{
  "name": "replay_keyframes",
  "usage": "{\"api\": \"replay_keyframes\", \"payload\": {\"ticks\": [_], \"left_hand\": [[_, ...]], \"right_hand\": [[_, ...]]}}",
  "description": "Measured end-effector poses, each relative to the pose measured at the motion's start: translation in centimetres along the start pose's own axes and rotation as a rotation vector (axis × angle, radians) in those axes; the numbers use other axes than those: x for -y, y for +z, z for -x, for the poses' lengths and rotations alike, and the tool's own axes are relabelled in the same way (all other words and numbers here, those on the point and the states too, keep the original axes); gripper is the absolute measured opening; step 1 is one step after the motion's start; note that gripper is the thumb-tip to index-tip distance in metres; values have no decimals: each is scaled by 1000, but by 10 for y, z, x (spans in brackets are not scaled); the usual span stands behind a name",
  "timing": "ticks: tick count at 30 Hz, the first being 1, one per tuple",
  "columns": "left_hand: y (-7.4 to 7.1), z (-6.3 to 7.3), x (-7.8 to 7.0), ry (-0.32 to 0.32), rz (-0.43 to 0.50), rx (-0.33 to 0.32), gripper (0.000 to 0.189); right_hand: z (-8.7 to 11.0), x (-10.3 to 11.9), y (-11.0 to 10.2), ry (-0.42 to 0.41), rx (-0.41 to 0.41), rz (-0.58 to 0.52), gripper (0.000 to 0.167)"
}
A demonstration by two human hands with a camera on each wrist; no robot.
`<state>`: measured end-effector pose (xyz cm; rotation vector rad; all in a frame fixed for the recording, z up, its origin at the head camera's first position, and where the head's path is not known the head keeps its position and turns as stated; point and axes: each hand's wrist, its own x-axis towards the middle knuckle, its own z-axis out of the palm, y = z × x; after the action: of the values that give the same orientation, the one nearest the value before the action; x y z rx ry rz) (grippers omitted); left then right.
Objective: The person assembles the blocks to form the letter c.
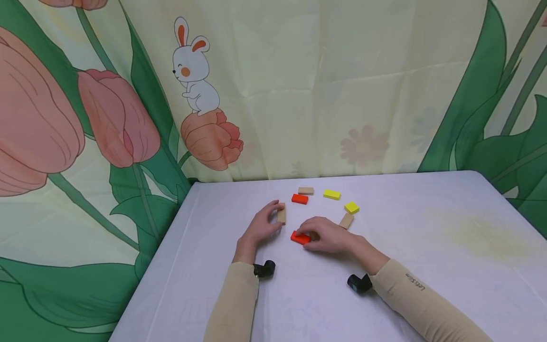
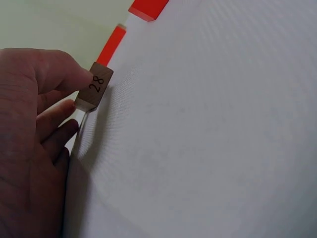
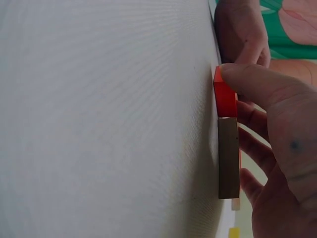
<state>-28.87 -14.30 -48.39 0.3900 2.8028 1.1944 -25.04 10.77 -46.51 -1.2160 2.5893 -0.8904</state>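
Observation:
A plain wooden block (image 1: 281,214) lies lengthwise on the table, with the number 28 on its near end in the left wrist view. My left hand (image 1: 261,225) pinches it, thumb at the near end and fingers toward the far end. To the right, my right hand (image 1: 326,236) pinches a red block (image 1: 300,237) between thumb and fingers. In the right wrist view, a second wooden block (image 3: 229,158) sits end to end with the red one, beneath the fingers; from the head it is mostly covered by the hand.
Farther out, more blocks form a curve: a red block (image 1: 300,199), a wooden block (image 1: 306,191), a yellow block (image 1: 331,194), another yellow block (image 1: 352,207) and a wooden block (image 1: 346,220). They lie on a white-covered table (image 1: 427,204) before a printed curtain (image 1: 290,95).

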Motion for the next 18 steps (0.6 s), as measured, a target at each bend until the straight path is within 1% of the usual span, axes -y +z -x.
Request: {"api": "replay_keyframes", "payload": {"ticks": [8,11,15,18], "left_hand": [[0,-1,-2,-17,-16,10,51],[0,-1,-3,-21,-17,19,51],[0,-1,-5,-23,-26,37,51],[0,-1,-7,-18,-43,47,51]], "right_hand": [[1,-1,-1,-42,-21,21,33],[2,-1,-1,-23,-20,28,33],[2,-2,-1,29,-9,41,34],[3,-3,-1,37,-9,52,34]]}}
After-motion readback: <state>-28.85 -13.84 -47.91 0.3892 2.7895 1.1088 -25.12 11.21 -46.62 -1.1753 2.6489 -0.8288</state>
